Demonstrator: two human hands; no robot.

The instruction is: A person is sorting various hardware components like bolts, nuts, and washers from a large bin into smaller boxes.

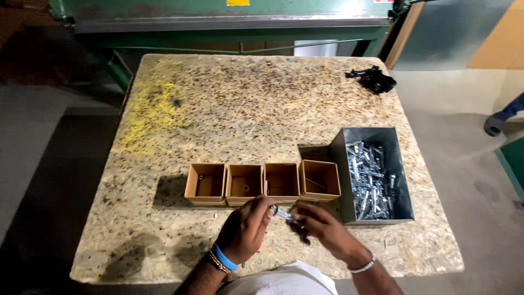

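Both my hands meet over the near edge of a chipboard table [229, 109]. My left hand [246, 228] and my right hand [322, 226] together pinch a small silvery bolt [283, 213] between the fingertips. Just beyond them stands a row of small open cardboard boxes [262, 183], each holding a small part or two. To the right sits a grey metal bin [401, 180] full of several shiny bolts [370, 180].
A black clamp-like tool [374, 80] lies at the table's far right corner. A green machine [229, 19] stands behind the table. Another person's shoe [494, 125] shows at the right edge on the concrete floor.
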